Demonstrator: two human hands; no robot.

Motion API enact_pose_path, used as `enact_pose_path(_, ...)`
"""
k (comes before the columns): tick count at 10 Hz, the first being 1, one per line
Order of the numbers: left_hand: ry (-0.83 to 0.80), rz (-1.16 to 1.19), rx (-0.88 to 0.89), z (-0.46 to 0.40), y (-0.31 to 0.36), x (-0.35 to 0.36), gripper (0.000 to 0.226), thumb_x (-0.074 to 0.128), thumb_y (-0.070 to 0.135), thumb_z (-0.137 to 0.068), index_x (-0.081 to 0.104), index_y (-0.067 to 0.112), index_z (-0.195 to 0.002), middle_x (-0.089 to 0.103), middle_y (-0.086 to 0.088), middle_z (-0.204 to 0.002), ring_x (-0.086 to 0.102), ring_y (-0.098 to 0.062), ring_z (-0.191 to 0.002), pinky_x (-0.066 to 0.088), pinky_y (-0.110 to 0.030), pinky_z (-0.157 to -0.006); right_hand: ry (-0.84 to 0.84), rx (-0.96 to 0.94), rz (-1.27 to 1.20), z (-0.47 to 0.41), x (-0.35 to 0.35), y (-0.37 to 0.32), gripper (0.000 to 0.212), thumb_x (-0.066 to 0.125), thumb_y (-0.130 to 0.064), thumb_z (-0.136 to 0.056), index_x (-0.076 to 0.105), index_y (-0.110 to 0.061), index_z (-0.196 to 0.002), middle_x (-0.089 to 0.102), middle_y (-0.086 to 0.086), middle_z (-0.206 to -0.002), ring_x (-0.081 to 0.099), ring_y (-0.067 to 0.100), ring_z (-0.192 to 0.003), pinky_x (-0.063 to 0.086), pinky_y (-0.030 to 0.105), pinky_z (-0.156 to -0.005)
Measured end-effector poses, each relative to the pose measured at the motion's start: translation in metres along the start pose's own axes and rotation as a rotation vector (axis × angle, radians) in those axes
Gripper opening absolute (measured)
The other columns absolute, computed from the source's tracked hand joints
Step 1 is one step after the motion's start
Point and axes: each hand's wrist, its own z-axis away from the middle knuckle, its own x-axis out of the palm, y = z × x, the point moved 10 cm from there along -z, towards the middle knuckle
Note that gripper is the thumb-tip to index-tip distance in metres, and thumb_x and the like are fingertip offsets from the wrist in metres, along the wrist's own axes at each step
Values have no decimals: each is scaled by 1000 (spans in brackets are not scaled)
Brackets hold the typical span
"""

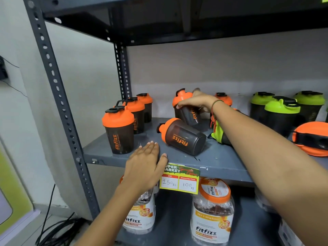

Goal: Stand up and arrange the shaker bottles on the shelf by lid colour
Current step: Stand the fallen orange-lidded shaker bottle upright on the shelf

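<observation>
Now the right hand is gripping a tilted, smoky-plastic orange-lidded shaker, fingers curled round it, on the grey metal shelf; the left hand is lying flat, fingers together. Three orange-lidded bottles are standing left, three green-lidded right.

Upright shaker: "fitfizz", orange, vertical. Lying shaker: "fitfizz", small tagline unreadable. Price tag on shelf edge: "SUPER MARKET", "MRP 150 Rs", "Discounted Price 100 Rs". Jar: "fitfizz" on lid and label.
</observation>
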Motion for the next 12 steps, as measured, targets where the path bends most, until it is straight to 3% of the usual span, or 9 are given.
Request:
enact_pose_path(1, 1, -1, -1, 1, 1, 0, 68, 15, 53, -93, 38, 15, -144, 41, -5, -151, 34, -14, -141, 17, -30, -118, 54, -28, -197, -3, 0, 3, 93, 88, -36, -61, 38, -21, -138, 57, 7, -119, 60, 14, -84, 47, 24, -54)
enact_pose_path(2, 0, 1, -5, 0, 1, -1, 69, 15, 53, -92, 39, 16, -144, 41, -4, -151, 33, -14, -141, 17, -30, -118, 169, -83, -34, -2, -6, 4, 92, 86, -49, -53, 49, -25, -134, 60, 6, -126, 58, 25, -105, 50, 30, -79)
enact_pose_path(3, -1, -3, -5, 0, 1, 0, 69, 14, 53, -92, 38, 16, -144, 41, -4, -151, 33, -14, -141, 17, -31, -118, 217, -97, 253, 3, -11, 5, 95, 79, -63, -50, 50, -23, -132, 62, 8, -127, 54, 34, -120, 44, 34, -89)
enact_pose_path(9, -4, 7, -19, 1, 1, 0, 70, 15, 52, -91, 39, 15, -144, 41, -4, -151, 33, -14, -141, 18, -31, -119, 218, -30, 478, 31, -11, 11, 105, 76, -76, -53, 41, -7, -124, 62, 14, -120, 57, 37, -118, 45, 38, -78)
enact_pose_path(10, -5, 10, -24, 2, 1, 0, 69, 15, 52, -91, 40, 15, -144, 41, -5, -151, 34, -14, -141, 18, -31, -118, 167, -50, 548, 33, -11, 5, 109, 76, -77, -54, 44, -4, -128, 61, 15, -126, 56, 36, -120, 47, 38, -85)
enact_pose_path(11, -5, 12, -27, 3, 1, 0, 66, 18, 50, -93, 41, 14, -143, 42, -5, -150, 34, -15, -141, 19, -32, -118, 69, -53, 598, 42, -13, 4, 99, 78, -75, -54, 52, -5, -120, 64, 12, -117, 61, 33, -113, 48, 35, -81)
enact_pose_path(12, -2, -1, -20, 2, 1, 1, 64, 20, 49, -93, 43, 13, -141, 44, -7, -149, 35, -16, -140, 20, -33, -118, 0, -68, 581, 55, -28, -2, 65, 83, -66, -56, 51, -13, -71, 61, 3, -67, 66, 23, -62, 41, 26, -50)
